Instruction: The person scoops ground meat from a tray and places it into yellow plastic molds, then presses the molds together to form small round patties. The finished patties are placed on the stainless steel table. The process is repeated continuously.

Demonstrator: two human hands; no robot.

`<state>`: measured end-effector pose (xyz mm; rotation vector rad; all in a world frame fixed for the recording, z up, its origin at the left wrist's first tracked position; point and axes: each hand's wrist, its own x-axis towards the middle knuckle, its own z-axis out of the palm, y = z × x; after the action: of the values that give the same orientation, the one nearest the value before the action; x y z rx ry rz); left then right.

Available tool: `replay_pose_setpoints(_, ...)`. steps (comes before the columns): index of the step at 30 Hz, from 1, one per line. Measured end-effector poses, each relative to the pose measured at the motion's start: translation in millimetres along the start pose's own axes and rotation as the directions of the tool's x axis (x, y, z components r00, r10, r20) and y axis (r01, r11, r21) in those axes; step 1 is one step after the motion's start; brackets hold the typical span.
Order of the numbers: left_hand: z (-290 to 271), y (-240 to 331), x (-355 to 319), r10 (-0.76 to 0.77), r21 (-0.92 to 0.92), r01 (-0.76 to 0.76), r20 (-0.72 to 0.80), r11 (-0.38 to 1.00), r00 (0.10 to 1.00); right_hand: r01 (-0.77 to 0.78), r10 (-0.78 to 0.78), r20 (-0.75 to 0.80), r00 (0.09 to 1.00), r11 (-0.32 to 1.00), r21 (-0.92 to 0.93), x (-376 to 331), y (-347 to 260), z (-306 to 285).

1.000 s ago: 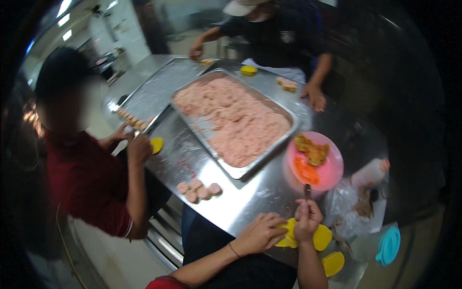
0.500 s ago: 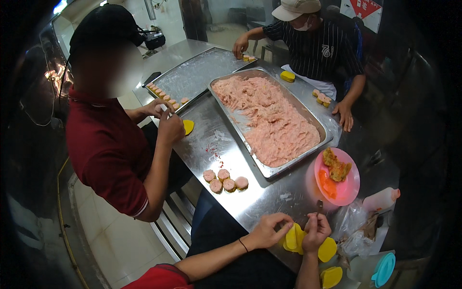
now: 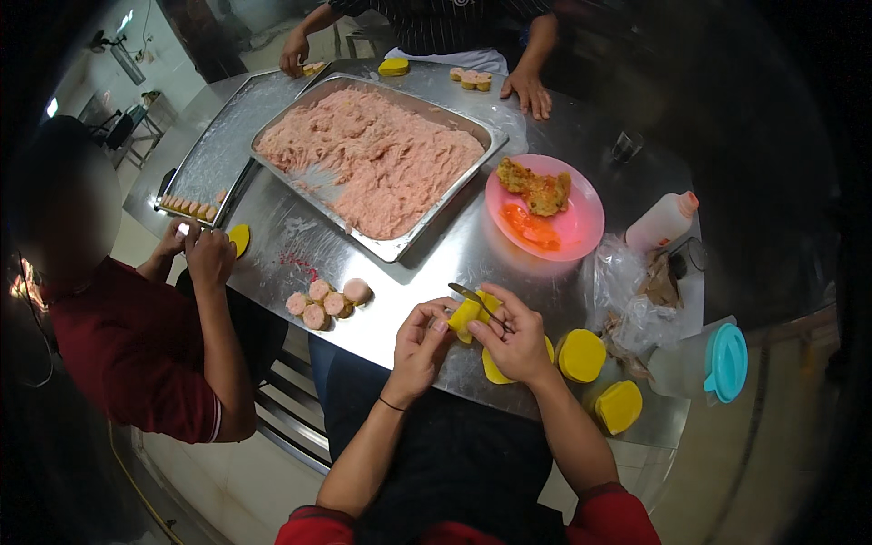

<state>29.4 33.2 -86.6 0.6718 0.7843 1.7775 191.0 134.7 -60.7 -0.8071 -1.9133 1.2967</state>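
My left hand (image 3: 420,350) pinches a thin yellow dumpling wrapper (image 3: 465,315), which is bent upward between both hands. A slim metal spoon (image 3: 481,304) is in my right hand (image 3: 520,341), slanting across the wrapper; its far end is partly hidden by the fingers. My right fingertips also touch the wrapper's edge. Under and beside my right hand lie more yellow wrappers, with one stack (image 3: 581,355) on the table and another (image 3: 619,406) nearer the edge. Left of my left hand stands a cluster of filled dumplings (image 3: 318,307) with pink tops.
Ahead sits a large metal tray (image 3: 392,247) of pink minced filling (image 3: 391,154). A pink plate (image 3: 581,213) with fried food, a white bottle (image 3: 663,221), plastic bags (image 3: 618,282) and a turquoise lid (image 3: 727,361) are at right. Co-workers stand left and across, near a flat tray (image 3: 213,136).
The view has swung, so everything appears shifted left and up. My hands have come together over the table, one wrapper is now lifted between them, and the spoon lies across it.
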Motion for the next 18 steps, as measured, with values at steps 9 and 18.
replay_pose_setpoints(9, 2, 5, 6, -0.044, -0.021, 0.043, -0.031, 0.999, 0.999, -0.011, 0.019, -0.080, 0.997, 0.994, 0.105, 1, 7, 4)
replay_pose_setpoints(18, 16, 7, 6, 0.074, 0.583, -0.204, 0.239, 0.786, 0.968, -0.081, 0.068, 0.063, 0.996, 0.968, 0.238, -3, -12, -27)
